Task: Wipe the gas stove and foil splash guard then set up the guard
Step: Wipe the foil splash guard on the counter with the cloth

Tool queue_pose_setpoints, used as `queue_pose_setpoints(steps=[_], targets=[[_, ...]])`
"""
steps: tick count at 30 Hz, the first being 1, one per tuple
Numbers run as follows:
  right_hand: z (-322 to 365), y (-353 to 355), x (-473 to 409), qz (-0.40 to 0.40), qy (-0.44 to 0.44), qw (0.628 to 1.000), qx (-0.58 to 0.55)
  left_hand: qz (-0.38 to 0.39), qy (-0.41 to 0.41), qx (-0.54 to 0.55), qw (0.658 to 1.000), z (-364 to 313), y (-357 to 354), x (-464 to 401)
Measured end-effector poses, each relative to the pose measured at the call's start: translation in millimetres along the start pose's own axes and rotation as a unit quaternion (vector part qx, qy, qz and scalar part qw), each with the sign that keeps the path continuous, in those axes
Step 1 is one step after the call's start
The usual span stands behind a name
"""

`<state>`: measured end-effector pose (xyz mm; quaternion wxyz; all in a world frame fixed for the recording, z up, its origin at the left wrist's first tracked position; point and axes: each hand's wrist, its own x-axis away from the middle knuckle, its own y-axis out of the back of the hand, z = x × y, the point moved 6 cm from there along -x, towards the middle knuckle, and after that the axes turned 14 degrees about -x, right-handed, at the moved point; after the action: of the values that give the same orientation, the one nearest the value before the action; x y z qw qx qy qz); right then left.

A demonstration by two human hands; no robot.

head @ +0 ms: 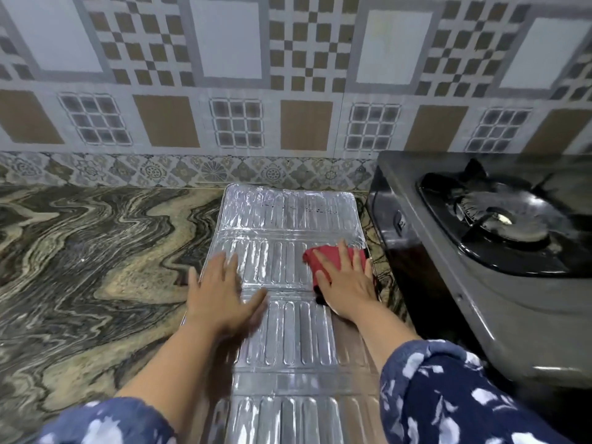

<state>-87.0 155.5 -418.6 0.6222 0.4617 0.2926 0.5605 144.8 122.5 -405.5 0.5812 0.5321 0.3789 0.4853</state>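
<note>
- The right hand, fingers flat, is pressing a red cloth onto the foil guard.
- The left hand, fingers spread, is steadying the guard's left edge.
- The guard is lying flat on the marbled counter, just left of the gas stove.
- Judged progress: guard wiping is under way; standing the guard up is not yet done.
- The tiled wall is bounding the counter behind.

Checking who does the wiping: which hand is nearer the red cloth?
Right. The right hand presses flat on the red cloth at the foil guard's right edge; the left hand rests on the guard's left side, apart from the cloth.
</note>
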Motion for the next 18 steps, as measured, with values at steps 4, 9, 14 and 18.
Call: queue_pose_setpoints(steps=[4,9,14,18], targets=[[3,11,1,-0.09,-0.017,0.996,0.011,0.02,-0.015,0.019,1.0,-19,-16,-10],[9,-6,-16,-0.006,-0.026,0.999,0.036,-0.023,-0.014,0.017,0.999,-19,-21,-8],[10,5,-78,0.021,0.017,0.999,0.026,-0.048,-0.014,0.035,0.998,-18,-20,-8],[1,18,-125,0.02,-0.022,0.999,0.014,-0.057,-0.011,0.031,0.998,-18,-18,-7]])
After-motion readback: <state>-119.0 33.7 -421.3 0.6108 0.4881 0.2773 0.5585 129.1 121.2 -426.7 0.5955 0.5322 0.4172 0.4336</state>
